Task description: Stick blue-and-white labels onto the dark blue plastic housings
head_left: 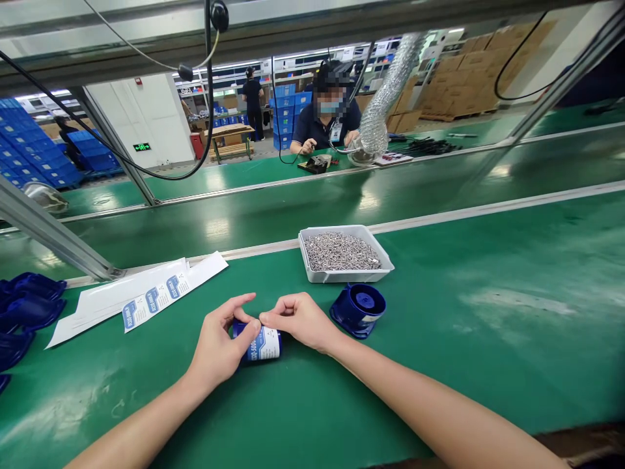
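A round dark-blue plastic housing [277, 348] with a white and blue label [266, 344] on its side lies on the green bench in front of me. My left hand [222, 339] grips it from the left, thumb on the label's upper left and forefinger stretched out above. Thumb and forefinger of my right hand [297, 318] pinch together at the label's upper edge; the exact contact is partly hidden by the fingers. Just right of that hand stands a second blue housing [360, 309], its round open end facing up and a pale label strip on its side.
Behind my hands sits a white tray [349, 277] full of small metal pins. Label sheets [153, 299] lie at the left, beside several blue housings [29, 309]. A metal frame post [53, 225] rises there. Across the line, a masked person [327, 120] works near a foil duct [390, 98].
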A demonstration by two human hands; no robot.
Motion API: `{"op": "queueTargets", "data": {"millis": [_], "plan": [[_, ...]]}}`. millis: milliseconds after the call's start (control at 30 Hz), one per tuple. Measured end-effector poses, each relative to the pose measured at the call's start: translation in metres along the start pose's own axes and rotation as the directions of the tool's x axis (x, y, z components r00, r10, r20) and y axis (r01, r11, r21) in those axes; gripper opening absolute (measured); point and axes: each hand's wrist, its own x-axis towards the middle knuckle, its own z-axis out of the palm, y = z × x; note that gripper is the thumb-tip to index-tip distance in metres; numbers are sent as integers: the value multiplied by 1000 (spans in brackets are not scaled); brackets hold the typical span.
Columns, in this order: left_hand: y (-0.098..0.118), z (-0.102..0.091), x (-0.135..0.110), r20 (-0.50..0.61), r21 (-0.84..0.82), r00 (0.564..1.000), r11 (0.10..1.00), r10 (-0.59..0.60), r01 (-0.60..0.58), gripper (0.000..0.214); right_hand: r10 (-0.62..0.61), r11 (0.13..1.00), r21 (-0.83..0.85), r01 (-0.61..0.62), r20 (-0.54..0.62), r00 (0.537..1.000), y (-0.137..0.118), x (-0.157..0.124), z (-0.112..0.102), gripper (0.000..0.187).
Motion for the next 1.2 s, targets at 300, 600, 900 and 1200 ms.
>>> {"op": "queueTargets", "data": {"millis": [300,600,900,1200], "plan": [[-7,6,-1,-89,-92,996,996,7,-15,48,-306,731,-590,343,166,937,-7,-23,16,58],[-11,8,-5,-95,-74,995,996,42,-49,42,-66,968,-235,88,97,993,-16,-15,17,53],[-17,9,-10,-90,-95,989,987,119,-128,42,-45,981,-181,63,99,994,-10,-4,11,40],[-29,6,1,-41,-229,999,973,24,-33,60,-429,600,-669,439,193,882,-9,-28,24,57]]}}
